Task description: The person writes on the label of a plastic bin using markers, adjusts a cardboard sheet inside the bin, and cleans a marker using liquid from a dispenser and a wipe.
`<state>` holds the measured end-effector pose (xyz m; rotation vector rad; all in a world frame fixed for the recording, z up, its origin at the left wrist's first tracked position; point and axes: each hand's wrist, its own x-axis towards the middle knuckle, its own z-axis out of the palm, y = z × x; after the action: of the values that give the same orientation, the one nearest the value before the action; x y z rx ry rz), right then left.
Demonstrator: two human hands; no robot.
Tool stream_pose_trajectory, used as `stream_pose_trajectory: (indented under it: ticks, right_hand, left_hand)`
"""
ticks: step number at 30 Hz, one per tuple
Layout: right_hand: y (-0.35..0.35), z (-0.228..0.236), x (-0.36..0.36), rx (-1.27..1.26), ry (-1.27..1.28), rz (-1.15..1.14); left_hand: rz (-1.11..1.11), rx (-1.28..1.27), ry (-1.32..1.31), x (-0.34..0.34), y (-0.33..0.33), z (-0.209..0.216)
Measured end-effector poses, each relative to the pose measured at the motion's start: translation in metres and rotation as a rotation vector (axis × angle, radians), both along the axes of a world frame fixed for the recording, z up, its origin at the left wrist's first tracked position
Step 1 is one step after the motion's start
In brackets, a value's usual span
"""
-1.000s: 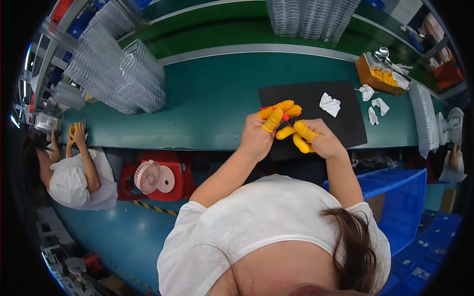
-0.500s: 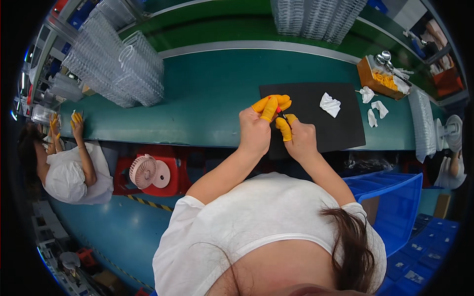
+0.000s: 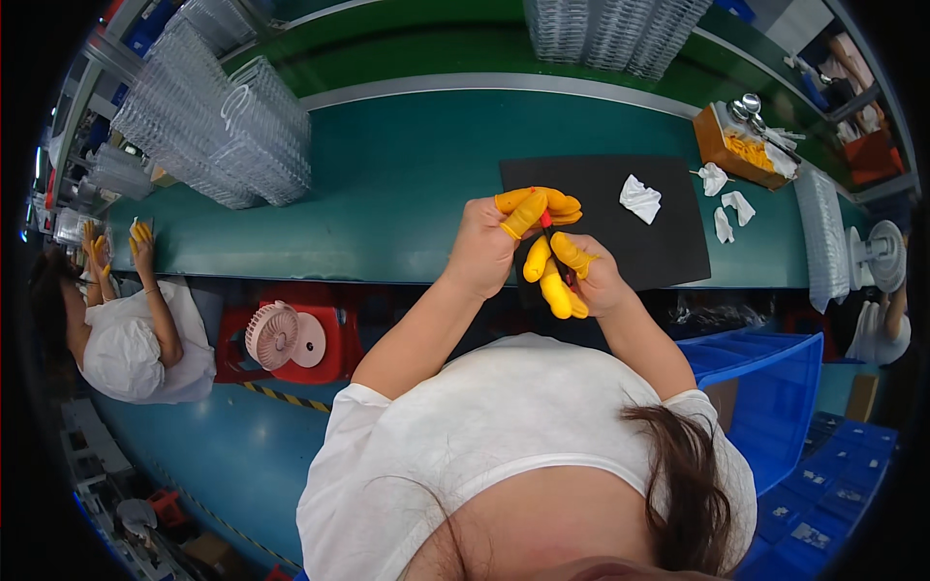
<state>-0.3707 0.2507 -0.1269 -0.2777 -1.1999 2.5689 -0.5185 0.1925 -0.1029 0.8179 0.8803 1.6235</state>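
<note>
Your red-and-black piece [image 3: 546, 221] sits between your hands above the mat [image 3: 670, 237], left hand [image 3: 492, 237] pinching its red end; half a second on, your right hand [image 3: 599, 276] has dropped its fingers lower by the dark part, grip hidden, can't tell, so handling continues; white cloth [image 3: 640, 198] beyond

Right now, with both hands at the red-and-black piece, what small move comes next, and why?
I'd probably hold the left hand steady and close the right hand gently on the dark part of the red-and-black piece: the left pinches it near its red part, while the right curls around the dark part, contact there unclear.
</note>
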Motion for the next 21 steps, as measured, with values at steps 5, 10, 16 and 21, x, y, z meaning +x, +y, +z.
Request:
stream_pose_trajectory:
  ticks: [5,10,16,21]
  right_hand:
    - [-0.01,-0.002,-0.011,0.725,-0.301,-0.372]
    - [-0.013,-0.011,-0.021,1.198,-0.309,-0.662]
    - [-0.002,-0.016,-0.019,1.548,-0.287,-0.747]
    - [-0.006,-0.001,-0.019,0.816,-0.425,-0.407]
  left_hand:
    - [0.164,0.006,0.021,0.007,0.0,-0.006]
    - [0.244,-0.029,0.056,0.01,-0.001,-0.001]
    - [0.283,-0.006,0.016,0.01,0.0,-0.009]
    - [0.325,-0.086,-0.026,0.008,-0.002,-0.007]
